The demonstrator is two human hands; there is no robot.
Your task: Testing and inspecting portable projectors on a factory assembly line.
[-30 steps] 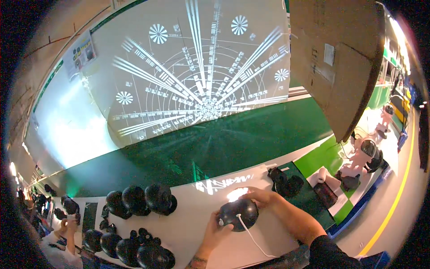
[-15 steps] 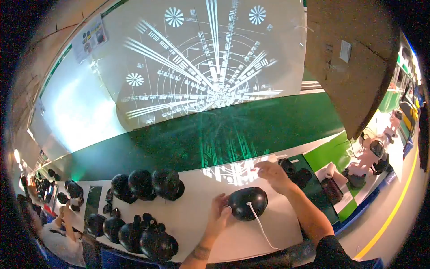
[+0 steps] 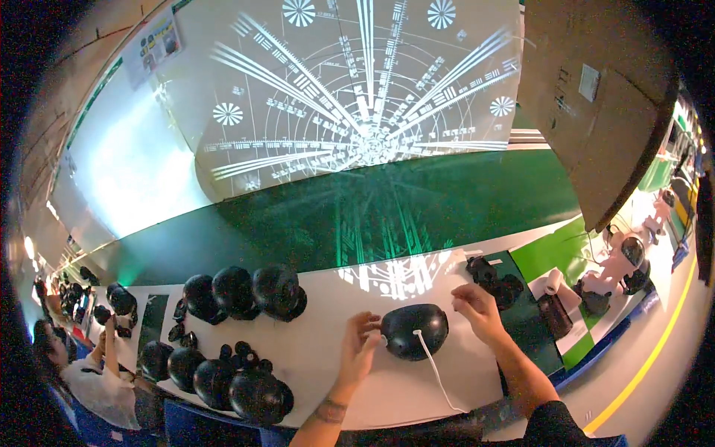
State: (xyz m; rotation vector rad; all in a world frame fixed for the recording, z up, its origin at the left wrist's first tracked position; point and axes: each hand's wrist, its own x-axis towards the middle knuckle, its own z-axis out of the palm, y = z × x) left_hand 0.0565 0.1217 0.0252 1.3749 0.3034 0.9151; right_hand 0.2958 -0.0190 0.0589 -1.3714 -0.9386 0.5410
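A black egg-shaped device [image 3: 415, 328] stands on the white tabletop in front of me, a white cable plugged into its near side. At its left end is my left hand [image 3: 360, 344], fingers bent and apart, thumb close to a small pale knob on the device's side. Whether the thumb presses on it I cannot tell. Just past the right end hangs my right hand [image 3: 480, 313], loosely curled with thumb and fingers apart; nothing shows in it. Beyond the device, a bright white pattern [image 3: 398, 277] falls on the table, and a large test chart [image 3: 370, 141] is lit on the wall panel.
Similar black devices stand in two rows to the left, a back row [image 3: 232, 290] and a front row [image 3: 214, 384]. Small black parts [image 3: 242, 356] lie between them. A cardboard sheet [image 3: 596, 97] hangs at upper right. Another person [image 3: 100, 387] sits at far left.
My right hand has drawn back from the lit pattern, down and right to beside the device. My left hand's fingers have lifted slightly. The view has shifted a little; more of the chart shows.
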